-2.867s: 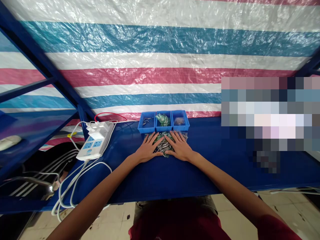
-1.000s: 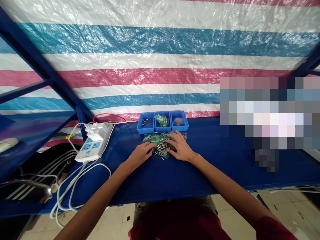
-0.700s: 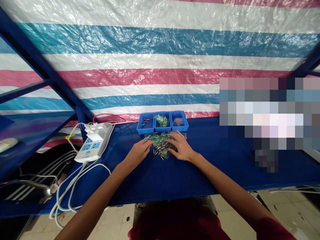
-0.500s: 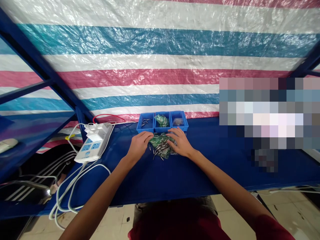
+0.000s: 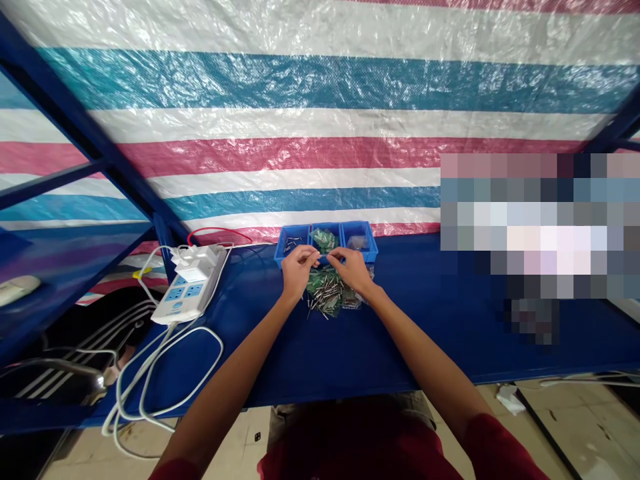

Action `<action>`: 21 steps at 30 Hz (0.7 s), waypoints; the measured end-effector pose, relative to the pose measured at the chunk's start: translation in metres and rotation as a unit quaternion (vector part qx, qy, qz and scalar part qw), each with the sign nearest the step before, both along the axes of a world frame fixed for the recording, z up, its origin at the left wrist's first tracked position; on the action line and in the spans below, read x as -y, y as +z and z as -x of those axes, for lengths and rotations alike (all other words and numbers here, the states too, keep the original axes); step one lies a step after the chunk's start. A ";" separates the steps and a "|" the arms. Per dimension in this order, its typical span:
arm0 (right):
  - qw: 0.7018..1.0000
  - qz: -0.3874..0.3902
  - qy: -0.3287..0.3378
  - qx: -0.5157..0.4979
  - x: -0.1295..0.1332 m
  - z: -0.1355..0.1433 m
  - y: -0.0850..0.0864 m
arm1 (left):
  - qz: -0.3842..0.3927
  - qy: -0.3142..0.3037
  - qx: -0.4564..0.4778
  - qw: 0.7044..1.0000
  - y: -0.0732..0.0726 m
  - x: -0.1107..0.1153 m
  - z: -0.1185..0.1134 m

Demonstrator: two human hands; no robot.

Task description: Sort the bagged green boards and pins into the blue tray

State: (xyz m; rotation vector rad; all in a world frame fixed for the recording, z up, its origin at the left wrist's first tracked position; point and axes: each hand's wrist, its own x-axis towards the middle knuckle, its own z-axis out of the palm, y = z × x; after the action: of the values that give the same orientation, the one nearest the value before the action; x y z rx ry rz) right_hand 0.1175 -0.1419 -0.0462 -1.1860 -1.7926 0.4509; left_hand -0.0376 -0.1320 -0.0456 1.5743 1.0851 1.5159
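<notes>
My left hand [image 5: 298, 269] and my right hand [image 5: 354, 269] are raised close together in front of the trays, fingertips pinched. A small, thin, pale piece seems to span the gap between them, too tiny to name. Below them a heap of thin metal pins [image 5: 326, 297] lies mixed with green pieces [image 5: 315, 280] and clear plastic packets. Behind my hands stand three joined blue trays [image 5: 371, 256]. The left one holds a few metal pins [image 5: 292, 244], the middle one green pieces [image 5: 324, 239], the right one a clear packet [image 5: 357, 243].
A white power strip [image 5: 187, 293] with plugged-in adapters [image 5: 196, 265] sits at left, its white cables [image 5: 147, 373] looping over the blue table [image 5: 400, 333]. Blue frame posts [image 5: 100, 127] and a striped plastic sheet [image 5: 310, 123] rise behind. The right side is blurred out.
Both hands have lifted off the sides of the heap and come together, fingertips nearly meeting above its far edge. More of the heap shows now.
</notes>
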 end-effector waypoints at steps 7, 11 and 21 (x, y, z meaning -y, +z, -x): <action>0.999 -0.017 -0.010 -0.030 0.007 -0.004 -0.005 | -0.001 -0.033 -0.049 0.998 -0.005 0.006 0.003; 1.000 -0.003 -0.009 -0.023 0.011 -0.004 -0.004 | -0.024 -0.031 -0.090 0.995 -0.007 0.008 0.005; 0.999 -0.014 -0.003 -0.044 0.001 -0.003 0.009 | -0.054 -0.024 -0.179 0.982 0.014 0.002 0.002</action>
State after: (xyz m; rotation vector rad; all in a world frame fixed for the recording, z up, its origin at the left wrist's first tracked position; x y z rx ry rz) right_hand 0.1206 -0.1428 -0.0376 -1.1353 -1.7134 0.4660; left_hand -0.0394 -0.1338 -0.0321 1.9879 1.1627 1.3078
